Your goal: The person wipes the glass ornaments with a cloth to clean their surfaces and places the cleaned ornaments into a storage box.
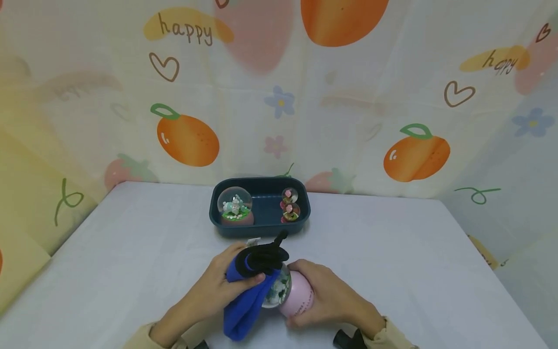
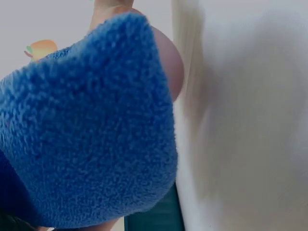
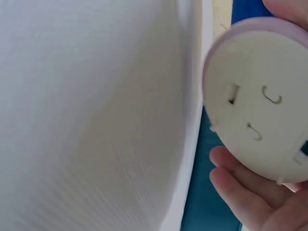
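My right hand (image 1: pixel 324 295) grips the pink base of a snow globe (image 1: pixel 298 295), tipped on its side with the clear dome toward the left. In the right wrist view the globe's pale underside (image 3: pixel 260 106) faces the camera, fingers curled about its edge. My left hand (image 1: pixel 224 278) holds a blue cloth (image 1: pixel 248 305) with a black edge and loop against the dome, covering part of it. Fuzzy blue cloth (image 2: pixel 96 130) fills much of the left wrist view and hides most of the left hand.
Behind the hands stands a dark teal tray (image 1: pixel 261 230). A larger snow globe (image 1: pixel 235 206) sits in its left end, and two small globes (image 1: pixel 290 212) with pink figures in its right. A white-covered table (image 1: pixel 392 252) lies below, with a fruit-print cloth (image 1: pixel 340 121) hanging behind.
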